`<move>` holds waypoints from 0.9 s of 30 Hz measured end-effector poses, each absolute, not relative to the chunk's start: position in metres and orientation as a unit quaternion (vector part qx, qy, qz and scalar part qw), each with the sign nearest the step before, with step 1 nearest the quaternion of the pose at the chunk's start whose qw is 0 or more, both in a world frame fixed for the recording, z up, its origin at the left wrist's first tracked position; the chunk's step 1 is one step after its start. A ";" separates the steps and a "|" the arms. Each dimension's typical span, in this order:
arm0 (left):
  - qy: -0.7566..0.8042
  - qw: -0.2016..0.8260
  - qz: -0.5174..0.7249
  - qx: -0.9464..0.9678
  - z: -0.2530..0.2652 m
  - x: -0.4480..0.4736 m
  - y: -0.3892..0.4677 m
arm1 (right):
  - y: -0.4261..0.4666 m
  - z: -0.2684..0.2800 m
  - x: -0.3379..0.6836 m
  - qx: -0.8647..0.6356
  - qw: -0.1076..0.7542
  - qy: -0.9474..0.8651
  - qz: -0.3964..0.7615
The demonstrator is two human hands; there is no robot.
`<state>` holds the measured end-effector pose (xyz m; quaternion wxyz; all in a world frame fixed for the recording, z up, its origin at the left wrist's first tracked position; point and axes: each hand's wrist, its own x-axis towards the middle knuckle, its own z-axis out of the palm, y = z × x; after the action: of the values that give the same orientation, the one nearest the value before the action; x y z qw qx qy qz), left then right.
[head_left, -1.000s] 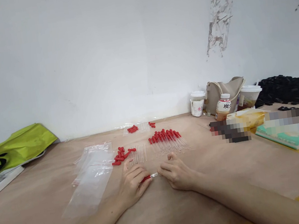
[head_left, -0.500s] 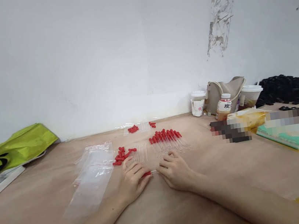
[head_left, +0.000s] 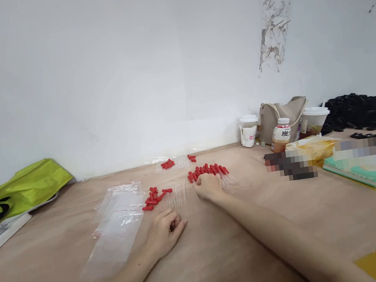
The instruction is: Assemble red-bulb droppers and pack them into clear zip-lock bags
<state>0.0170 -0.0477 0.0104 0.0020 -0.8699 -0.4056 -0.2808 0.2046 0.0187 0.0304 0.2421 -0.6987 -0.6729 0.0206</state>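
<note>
My left hand (head_left: 168, 233) rests on the brown-covered table with its fingers loosely curled, the thumb apart and nothing visible in it. Just beyond it lie loose red rubber bulbs (head_left: 153, 197) and a row of bare thin glass tubes (head_left: 176, 196). Farther up, my right hand (head_left: 209, 186) is pinched at the left end of a row of red-bulbed glass droppers (head_left: 209, 169). A dropper appears to be in its fingertips, mostly covered by the hand. That hand also hides part of the row's clear stems.
Clear zip bags (head_left: 116, 226) lie at left, near a yellow-green bag (head_left: 29, 184) and a white power strip (head_left: 5, 236). More red bulbs (head_left: 168, 164) sit on plastic by the wall. Cups, a drink bottle (head_left: 281, 135), a grey bag (head_left: 285, 115) and a tissue pack (head_left: 358, 170) stand right.
My right hand has moved away from my left and forward to the finished droppers, taking the dropper with it. My left hand has let go of the red bulb and its fingers have loosened.
</note>
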 end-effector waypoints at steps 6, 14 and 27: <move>-0.418 -0.033 -0.279 -0.864 0.011 0.016 -0.049 | 0.037 0.017 0.194 -0.710 0.223 -0.668 -0.009; -0.411 -0.046 -0.278 -0.867 0.009 0.015 -0.046 | 0.029 0.018 0.195 -0.691 0.227 -0.684 -0.052; -0.435 0.131 -0.222 -0.862 0.032 0.004 -0.009 | 0.038 0.026 0.160 -0.659 0.164 -0.734 -0.015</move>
<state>0.0040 -0.0091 0.0316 0.1314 -0.8624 -0.4353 -0.2223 0.1602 0.0375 0.0264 0.1637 -0.6594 -0.7336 -0.0149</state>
